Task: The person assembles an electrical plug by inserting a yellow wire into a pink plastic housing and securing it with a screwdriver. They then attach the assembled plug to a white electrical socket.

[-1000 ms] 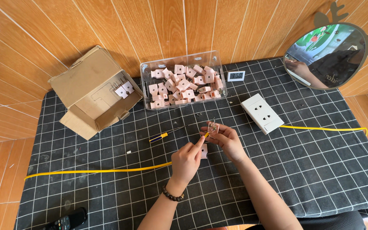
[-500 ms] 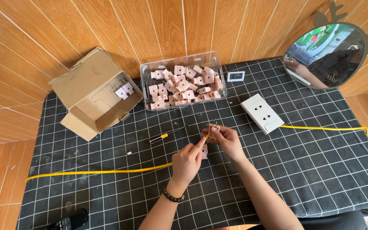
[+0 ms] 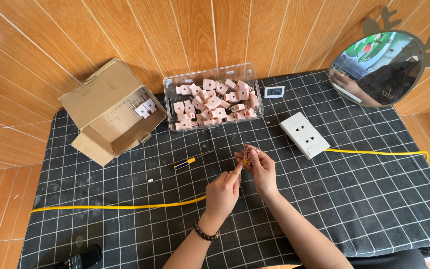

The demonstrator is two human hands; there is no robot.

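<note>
My left hand [image 3: 223,192] and right hand [image 3: 261,168] meet at the middle of the black grid mat [image 3: 384,199], fingertips pinched together on a small pink part [image 3: 249,152] with the end of a yellow wire [image 3: 125,205]; it is too small for me to say exactly how the two join. The wire trails off toward nine o'clock. A yellow-handled screwdriver [image 3: 187,161] lies just beside my left hand at ten o'clock. At twelve o'clock sits a clear tray [image 3: 213,98] heaped with pink parts, at ten o'clock an open cardboard box [image 3: 110,117], and at two o'clock a white socket plate [image 3: 304,134], with a round mirror [image 3: 381,67] beyond it.
</note>
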